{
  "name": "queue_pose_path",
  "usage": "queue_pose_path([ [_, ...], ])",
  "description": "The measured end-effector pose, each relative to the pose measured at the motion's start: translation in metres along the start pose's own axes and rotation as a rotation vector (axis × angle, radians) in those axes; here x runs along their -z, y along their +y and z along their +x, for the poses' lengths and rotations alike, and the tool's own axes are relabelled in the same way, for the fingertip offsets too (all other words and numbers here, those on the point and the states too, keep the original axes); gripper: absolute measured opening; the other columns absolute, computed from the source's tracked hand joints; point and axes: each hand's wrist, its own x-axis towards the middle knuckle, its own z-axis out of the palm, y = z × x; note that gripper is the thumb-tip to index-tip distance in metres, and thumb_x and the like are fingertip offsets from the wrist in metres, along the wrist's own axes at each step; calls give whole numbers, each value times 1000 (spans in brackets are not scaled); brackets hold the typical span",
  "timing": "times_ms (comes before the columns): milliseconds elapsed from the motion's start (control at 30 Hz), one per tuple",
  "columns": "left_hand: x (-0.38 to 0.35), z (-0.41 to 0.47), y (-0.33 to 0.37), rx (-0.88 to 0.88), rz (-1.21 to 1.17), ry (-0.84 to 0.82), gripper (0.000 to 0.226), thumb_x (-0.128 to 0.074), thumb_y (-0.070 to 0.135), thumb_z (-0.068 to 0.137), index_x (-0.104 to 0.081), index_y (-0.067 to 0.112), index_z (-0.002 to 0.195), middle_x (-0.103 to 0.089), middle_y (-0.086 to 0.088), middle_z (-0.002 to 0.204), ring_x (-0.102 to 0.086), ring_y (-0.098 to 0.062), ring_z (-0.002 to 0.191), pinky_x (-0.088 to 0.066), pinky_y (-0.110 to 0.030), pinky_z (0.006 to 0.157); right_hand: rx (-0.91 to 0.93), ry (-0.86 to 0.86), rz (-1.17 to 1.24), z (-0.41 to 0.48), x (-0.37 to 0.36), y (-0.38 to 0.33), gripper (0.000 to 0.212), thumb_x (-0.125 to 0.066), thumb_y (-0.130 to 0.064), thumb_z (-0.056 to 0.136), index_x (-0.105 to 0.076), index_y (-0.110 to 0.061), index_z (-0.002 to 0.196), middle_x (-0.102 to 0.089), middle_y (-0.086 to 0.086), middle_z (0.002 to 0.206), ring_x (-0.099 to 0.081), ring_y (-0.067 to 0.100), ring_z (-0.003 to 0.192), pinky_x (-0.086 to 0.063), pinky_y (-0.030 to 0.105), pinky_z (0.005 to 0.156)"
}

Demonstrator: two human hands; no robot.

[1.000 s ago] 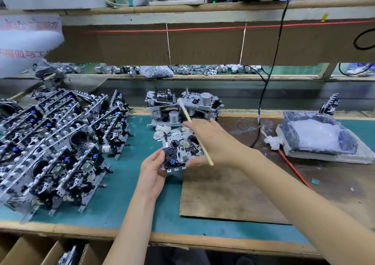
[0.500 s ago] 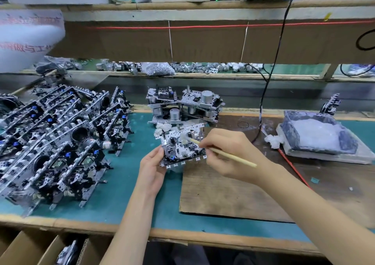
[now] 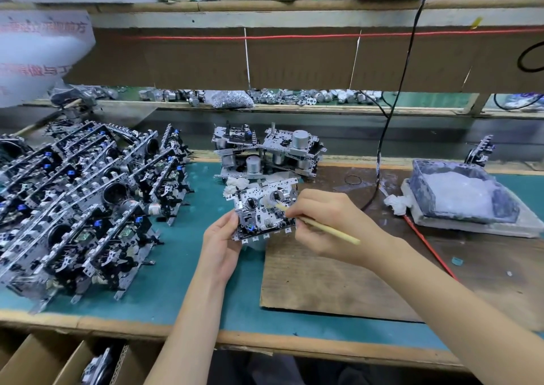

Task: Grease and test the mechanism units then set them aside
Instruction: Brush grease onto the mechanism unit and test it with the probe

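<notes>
I am holding one mechanism unit (image 3: 262, 211) just above the desk (image 3: 176, 266), over the line where the teal mat meets the brown board (image 3: 338, 281). My left grip (image 3: 222, 247) is closed on the unit, with the fingers curled round its left and lower edge, and the unit is tilting so that its face is turned up toward me. My right grip (image 3: 326, 222) is pinching a thin wooden brush (image 3: 329, 230) pen-fashion. The handle is pointing down and to the right, and the pale tip is touching the upper face of the unit beside the right-hand one of its two round hubs. Directly behind the held unit, a small stack of further units (image 3: 265, 155) is sitting at the far edge of the desk, with motor cans facing up. To the left, a large batch of units (image 3: 82, 202) is standing on edge in close rows on the mat. To the right, well apart from both grips, a tray of white grease (image 3: 459, 196) is resting on the desk. A black cable (image 3: 385, 137) is hanging down from the upper shelf between the stack and the tray.
</notes>
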Motion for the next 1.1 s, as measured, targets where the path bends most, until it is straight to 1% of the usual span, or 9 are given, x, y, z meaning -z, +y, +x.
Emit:
queue_pose_path([
  [200,0,0,1,15,6,5,22,-44,7,93,-64,4,101,-74,-3,88,-69,-14,77,-55,-24,71,-7,18,2,-1,-1,3,14,-57,2,73,-68,1,82,-60,8,71,-56,23,59,-49,36,52],
  [367,-1,-2,2,17,12,-1,24,-51,13,84,-64,4,101,-74,-3,89,-68,-16,80,-54,-27,74,2,-2,-12,-1,-3,5,14,-56,-1,75,-67,0,83,-60,9,72,-56,23,60,-49,34,53],
  [467,-2,-2,2,22,28,21,20,-45,8,92,-65,5,98,-73,-3,86,-63,-20,83,-48,-33,80,7,5,-13,0,-4,5,14,-55,-1,75,-68,0,82,-60,8,71,-56,22,59,-47,33,54],
  [567,-2,-3,3,22,29,26,21,-44,7,93,-65,5,98,-72,-4,87,-62,-21,84,-47,-34,81,4,0,-16,0,-5,5,15,-55,-1,76,-68,1,83,-60,10,72,-57,24,60,-48,35,54],
  [633,-2,-4,3,20,36,23,21,-45,8,92,-65,5,98,-73,-4,87,-63,-20,83,-48,-33,80,9,32,-17,0,-5,4,14,-56,0,76,-68,1,84,-61,10,72,-57,25,60,-48,36,54],
  [733,-3,-3,3,20,42,28,21,-44,8,94,-65,6,99,-73,-2,87,-65,-17,82,-50,-30,79,20,158,6,1,-2,0,13,-57,-2,83,-68,4,88,-62,10,71,-58,23,59,-48,33,55],
  [833,-3,-3,4,17,43,19,23,-42,8,96,-65,6,100,-74,-2,89,-68,-14,80,-53,-26,75,38,242,23,2,-1,-4,23,-50,-9,88,-68,6,88,-62,10,67,-57,22,56,-46,30,54],
  [967,-3,-4,5,15,28,5,24,-42,8,95,-64,5,101,-74,-3,90,-68,-14,81,-53,-26,76,39,224,30,1,-6,-6,25,-50,-12,88,-68,4,83,-61,7,65,-53,18,54,-43,22,53],
  [1100,-3,-4,5,18,18,11,23,-43,8,94,-64,4,102,-74,-3,89,-68,-13,79,-54,-24,73,16,197,29,0,-8,-6,26,-49,-13,88,-68,4,82,-60,7,65,-53,21,54,-44,26,51],
])
